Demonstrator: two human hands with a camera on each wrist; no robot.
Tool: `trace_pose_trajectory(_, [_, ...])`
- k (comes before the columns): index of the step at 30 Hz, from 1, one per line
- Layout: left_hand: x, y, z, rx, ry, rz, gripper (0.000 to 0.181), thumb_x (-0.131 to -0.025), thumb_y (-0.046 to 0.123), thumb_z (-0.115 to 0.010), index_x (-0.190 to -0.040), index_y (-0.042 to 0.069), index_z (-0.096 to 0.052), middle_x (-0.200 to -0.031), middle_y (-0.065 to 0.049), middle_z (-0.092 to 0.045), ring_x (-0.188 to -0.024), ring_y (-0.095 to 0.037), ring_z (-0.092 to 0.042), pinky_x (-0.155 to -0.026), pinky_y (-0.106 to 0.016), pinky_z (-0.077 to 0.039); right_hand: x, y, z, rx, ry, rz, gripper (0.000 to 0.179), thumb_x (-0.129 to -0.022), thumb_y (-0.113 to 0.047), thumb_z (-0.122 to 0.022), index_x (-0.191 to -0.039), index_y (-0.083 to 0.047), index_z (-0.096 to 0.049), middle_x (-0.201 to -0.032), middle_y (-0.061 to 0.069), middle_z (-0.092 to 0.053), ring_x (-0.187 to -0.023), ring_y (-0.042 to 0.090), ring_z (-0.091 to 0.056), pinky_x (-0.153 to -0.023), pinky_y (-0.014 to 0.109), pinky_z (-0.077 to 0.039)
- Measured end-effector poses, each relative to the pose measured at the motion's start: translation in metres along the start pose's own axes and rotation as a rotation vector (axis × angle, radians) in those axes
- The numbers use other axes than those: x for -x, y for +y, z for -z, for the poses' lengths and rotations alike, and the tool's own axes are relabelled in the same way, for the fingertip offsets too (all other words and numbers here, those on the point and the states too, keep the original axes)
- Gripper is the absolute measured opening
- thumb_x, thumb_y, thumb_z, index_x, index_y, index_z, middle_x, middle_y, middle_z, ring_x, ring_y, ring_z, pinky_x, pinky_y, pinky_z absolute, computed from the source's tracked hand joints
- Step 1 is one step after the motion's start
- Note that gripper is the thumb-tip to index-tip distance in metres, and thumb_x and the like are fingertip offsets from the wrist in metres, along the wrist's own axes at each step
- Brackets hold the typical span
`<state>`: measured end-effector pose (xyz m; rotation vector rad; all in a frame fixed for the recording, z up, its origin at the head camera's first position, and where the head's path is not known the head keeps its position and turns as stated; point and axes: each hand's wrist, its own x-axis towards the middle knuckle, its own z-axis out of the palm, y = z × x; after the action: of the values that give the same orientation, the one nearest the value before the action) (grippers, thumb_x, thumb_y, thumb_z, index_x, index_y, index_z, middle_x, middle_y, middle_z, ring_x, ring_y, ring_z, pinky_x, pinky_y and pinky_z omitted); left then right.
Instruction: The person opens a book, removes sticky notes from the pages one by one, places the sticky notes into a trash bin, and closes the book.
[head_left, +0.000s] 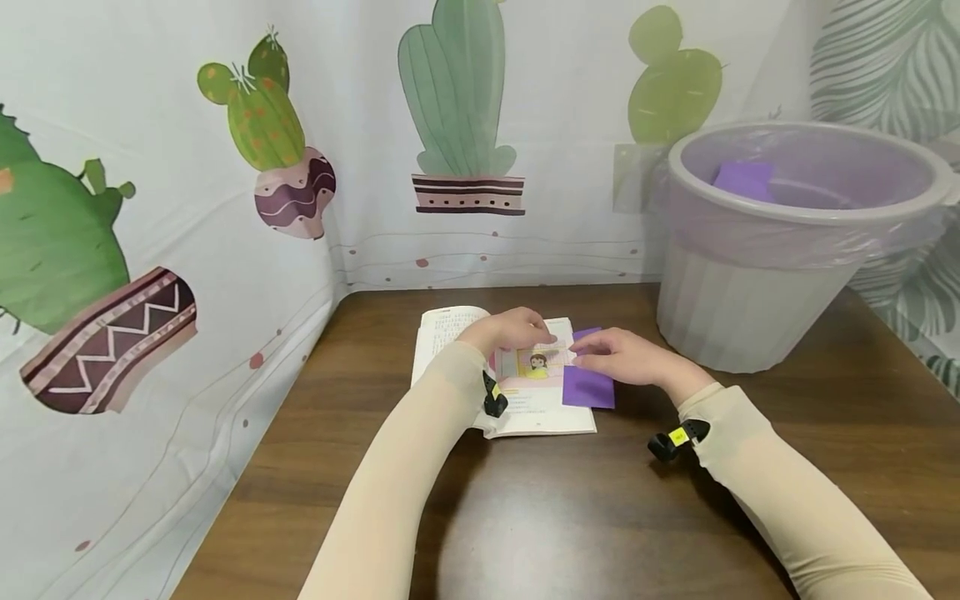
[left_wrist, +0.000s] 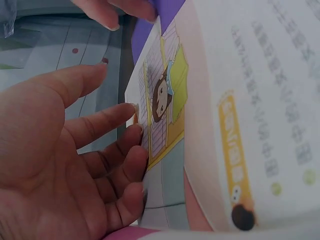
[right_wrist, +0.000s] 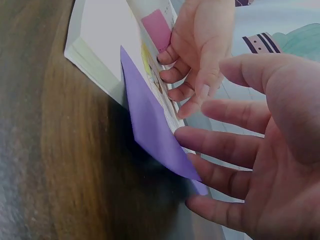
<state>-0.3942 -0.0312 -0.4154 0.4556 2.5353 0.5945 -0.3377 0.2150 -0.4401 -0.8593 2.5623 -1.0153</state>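
An open book [head_left: 536,421] lies on the table, its right page printed with a picture of a girl [left_wrist: 162,97]. A purple sheet of paper [head_left: 588,388] lies over that page's right edge and sticks out past it; in the right wrist view the purple sheet [right_wrist: 150,117] slants off the book. My left hand [head_left: 516,328] is over the upper part of the page, its loosely bent fingertips right at the picture. From the right, my right hand [head_left: 626,357] reaches over the purple sheet, thumb apart and fingertips at its edge, with nothing pinched.
A grey bin [head_left: 738,308] with a translucent liner stands at the back right of the wooden table [head_left: 525,508]. Inside the bin is a piece of purple paper [head_left: 745,179]. A cactus-print curtain [head_left: 375,100] hangs behind the table.
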Motion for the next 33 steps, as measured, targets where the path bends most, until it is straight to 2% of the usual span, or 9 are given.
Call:
trace_pose_trajectory(5, [0.000, 0.001, -0.002, -0.012, 0.008, 0.018, 0.050, -0.098, 0.053, -0.058, -0.134, 0.019, -0.064, -0.148, -0.006, -0.057, -0.137, -0.026, -0.052, -0.116, -0.048, -0.042, 0.000, 0.001, -0.001, 0.016, 0.042, -0.045, 0.044, -0.100, -0.036, -0.062, -0.132, -0.006, -0.069, -0.137, 0.018, -0.067, -0.130, 0.038, -0.060, -0.106, 0.059, -0.049])
trace_pose_trajectory(10, [0.000, 0.000, -0.005, -0.010, 0.021, 0.002, 0.049, -0.099, 0.051, -0.058, -0.133, 0.017, -0.064, -0.149, -0.007, -0.056, -0.140, -0.027, -0.050, -0.118, -0.049, -0.040, -0.002, 0.004, -0.003, 0.050, 0.060, -0.080, 0.041, -0.100, -0.037, -0.063, -0.125, -0.006, -0.074, -0.126, 0.015, -0.073, -0.122, 0.033, -0.065, -0.100, 0.054, -0.053])
trace_pose_trajectory(14, [0.002, 0.000, -0.006, -0.001, 0.033, -0.012, 0.049, -0.100, 0.050, -0.058, -0.133, 0.014, -0.064, -0.147, -0.009, -0.058, -0.139, -0.028, -0.051, -0.118, -0.049, -0.040, -0.002, 0.006, -0.002, 0.087, 0.052, -0.102, 0.033, -0.098, -0.037, -0.065, -0.107, -0.009, -0.080, -0.104, 0.009, -0.077, -0.097, 0.022, -0.067, -0.081, 0.040, -0.055])
trace_pose_trajectory(16, [0.002, 0.000, -0.006, 0.002, 0.038, -0.012, 0.049, -0.100, 0.050, -0.058, -0.132, 0.014, -0.065, -0.146, -0.009, -0.059, -0.137, -0.028, -0.052, -0.117, -0.049, -0.041, -0.002, 0.007, -0.001, 0.104, 0.048, -0.115, 0.030, -0.097, -0.037, -0.066, -0.098, -0.011, -0.082, -0.094, 0.005, -0.075, -0.086, 0.017, -0.063, -0.072, 0.033, -0.051])
trace_pose_trajectory(19, [0.003, 0.001, -0.006, 0.004, 0.044, -0.008, 0.048, -0.099, 0.051, -0.058, -0.131, 0.015, -0.065, -0.146, -0.008, -0.059, -0.136, -0.027, -0.053, -0.117, -0.049, -0.042, -0.002, 0.009, 0.001, 0.118, 0.039, -0.123, 0.030, -0.096, -0.037, -0.068, -0.092, -0.011, -0.082, -0.087, 0.003, -0.073, -0.078, 0.015, -0.058, -0.066, 0.029, -0.047])
trace_pose_trajectory(25, [0.001, 0.001, -0.006, 0.002, 0.035, 0.008, 0.048, -0.099, 0.052, -0.058, -0.132, 0.017, -0.065, -0.150, -0.007, -0.056, -0.140, -0.027, -0.051, -0.118, -0.048, -0.041, -0.002, 0.012, 0.001, 0.117, 0.028, -0.117, 0.024, -0.094, -0.033, -0.072, -0.095, -0.011, -0.081, -0.088, 0.002, -0.076, -0.077, 0.014, -0.061, -0.068, 0.031, -0.050])
trace_pose_trajectory(29, [0.001, 0.002, -0.006, 0.004, 0.037, 0.010, 0.049, -0.099, 0.052, -0.058, -0.133, 0.016, -0.064, -0.147, -0.007, -0.058, -0.136, -0.026, -0.053, -0.117, -0.048, -0.041, -0.002, 0.012, 0.001, 0.141, 0.039, -0.084, 0.015, -0.092, -0.025, -0.074, -0.096, -0.012, -0.081, -0.091, 0.001, -0.077, -0.083, 0.015, -0.063, -0.075, 0.033, -0.052])
trace_pose_trajectory(33, [0.001, 0.002, -0.005, 0.014, 0.036, 0.020, 0.049, -0.099, 0.051, -0.059, -0.132, 0.016, -0.064, -0.144, -0.007, -0.060, -0.132, -0.026, -0.055, -0.115, -0.048, -0.043, -0.001, 0.009, 0.001, 0.149, 0.046, -0.067, 0.010, -0.090, -0.018, -0.073, -0.093, -0.011, -0.079, -0.089, 0.003, -0.074, -0.084, 0.018, -0.061, -0.076, 0.035, -0.051])
